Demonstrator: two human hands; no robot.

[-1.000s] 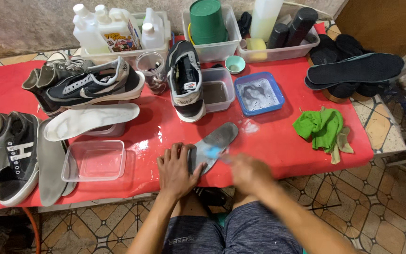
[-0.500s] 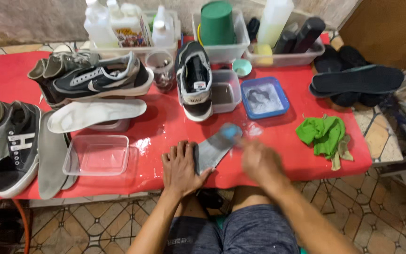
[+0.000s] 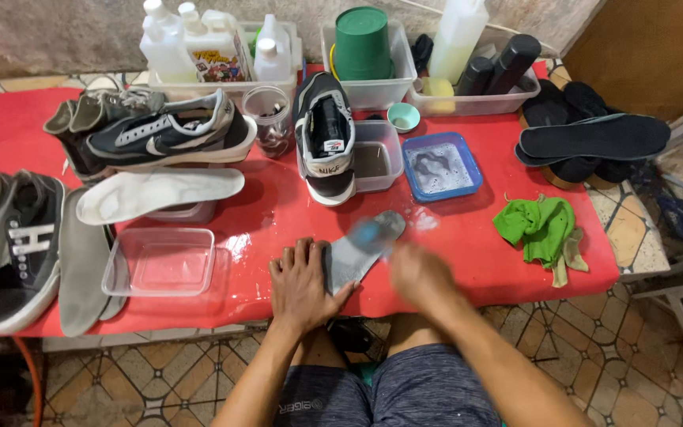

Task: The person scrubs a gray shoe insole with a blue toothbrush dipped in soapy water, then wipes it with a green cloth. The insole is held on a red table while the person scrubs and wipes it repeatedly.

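head view: left hand lies flat, pinning the grey insole's heel end on the red bench. right hand is blurred, grip unclear. the insole looks light, floppy, wet-slippery; best held at the heel.

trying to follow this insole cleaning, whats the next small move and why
Probably another brush stroke toward the toe end. The left hand pins the heel end of the grey insole flat on the red table cover, and the blurred right hand is at its edge by a blue brush-like thing. The insole looks wet.
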